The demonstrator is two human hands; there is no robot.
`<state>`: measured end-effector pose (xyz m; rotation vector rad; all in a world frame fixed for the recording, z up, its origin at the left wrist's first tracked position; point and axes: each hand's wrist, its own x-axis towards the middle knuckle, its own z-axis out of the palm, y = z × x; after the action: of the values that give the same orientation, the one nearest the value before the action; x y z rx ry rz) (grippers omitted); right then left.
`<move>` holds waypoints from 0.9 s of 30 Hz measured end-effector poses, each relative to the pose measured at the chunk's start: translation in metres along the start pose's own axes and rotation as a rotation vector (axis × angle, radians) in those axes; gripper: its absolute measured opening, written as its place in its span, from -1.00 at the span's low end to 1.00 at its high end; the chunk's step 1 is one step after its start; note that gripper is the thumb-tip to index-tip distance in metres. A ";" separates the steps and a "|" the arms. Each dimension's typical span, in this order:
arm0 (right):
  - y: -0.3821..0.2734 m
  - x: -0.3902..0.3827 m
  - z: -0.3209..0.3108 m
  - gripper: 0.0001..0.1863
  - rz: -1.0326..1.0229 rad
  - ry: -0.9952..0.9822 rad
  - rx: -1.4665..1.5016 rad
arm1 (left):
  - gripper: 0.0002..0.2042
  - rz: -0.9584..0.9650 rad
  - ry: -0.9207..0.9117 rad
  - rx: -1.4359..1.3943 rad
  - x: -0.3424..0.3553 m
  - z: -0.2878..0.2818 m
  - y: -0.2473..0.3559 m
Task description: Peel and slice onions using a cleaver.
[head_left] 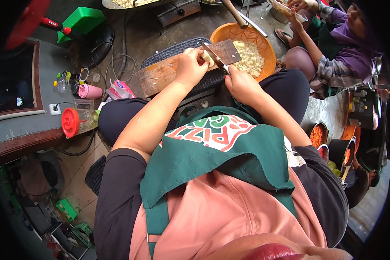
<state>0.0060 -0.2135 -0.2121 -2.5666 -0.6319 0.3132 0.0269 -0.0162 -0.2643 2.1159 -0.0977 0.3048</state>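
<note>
A long wooden cutting board (160, 79) lies slanted in front of my knees, on a dark woven-looking surface (177, 48). On its right part my left hand (191, 68) grips a pale, peeled vegetable piece (209, 60), perhaps potato, with bent fingers. My right hand (242, 86) is wrapped round the handle of a knife (214, 56). The blade points away and to the left, against or close beside the piece; exact contact cannot be made out. Just right of the board, an orange basket (268, 54) holds many pale diced pieces (250, 60) and a larger whole one.
At right, another person (340, 56) sits holding food. Bottles (65, 84), a pink cup (90, 91) and a red-lidded jar (71, 122) stand at left. A stove (177, 13) and a wooden handle (235, 14) are beyond. Pots with orange shreds (318, 135) stand at right.
</note>
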 end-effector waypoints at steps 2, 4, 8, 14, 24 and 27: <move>0.001 0.002 0.004 -0.73 -0.013 0.000 -0.005 | -0.70 0.001 0.002 0.014 0.001 0.000 -0.002; 0.000 0.003 0.005 -0.73 -0.023 0.002 -0.010 | -0.71 0.004 0.001 0.027 0.002 0.000 -0.002; -0.009 0.011 0.002 -0.72 0.056 -0.068 -0.055 | -0.72 0.029 -0.023 0.076 0.002 -0.001 -0.004; -0.012 0.026 0.001 -0.73 0.076 -0.085 -0.066 | -0.72 0.062 -0.024 0.104 0.003 0.000 -0.006; -0.013 0.000 -0.014 -0.73 0.048 -0.103 -0.040 | -0.73 0.125 0.037 0.116 -0.001 0.003 -0.006; -0.007 -0.002 -0.004 -0.77 0.011 -0.068 0.018 | -0.73 0.114 0.023 0.102 -0.001 0.003 -0.005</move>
<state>0.0029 -0.2105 -0.2050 -2.5525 -0.6364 0.4098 0.0274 -0.0161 -0.2706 2.2118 -0.1934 0.4089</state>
